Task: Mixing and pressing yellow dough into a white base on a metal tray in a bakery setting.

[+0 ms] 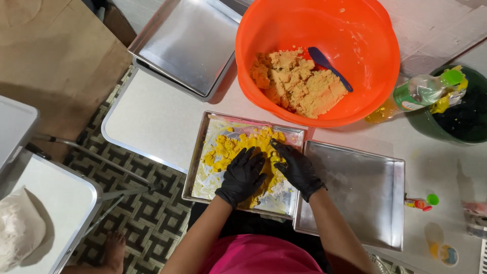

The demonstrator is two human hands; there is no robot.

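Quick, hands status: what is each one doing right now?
Left hand: open, flat on the yellow dough.
Right hand: open, fingers pressing the dough, holding nothing.

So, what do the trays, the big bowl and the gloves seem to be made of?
Trays: likely thin metal, grey with a dull sheen and folded rims. Bowl: probably plastic, glossy uniform orange. Gloves on the left hand and right hand: thin black rubbery film, perhaps nitrile.

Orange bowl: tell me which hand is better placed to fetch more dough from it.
Probably the right hand: it lies on the yellow dough nearer the orange bowl, which sits up and to the right. The left hand is farther away.
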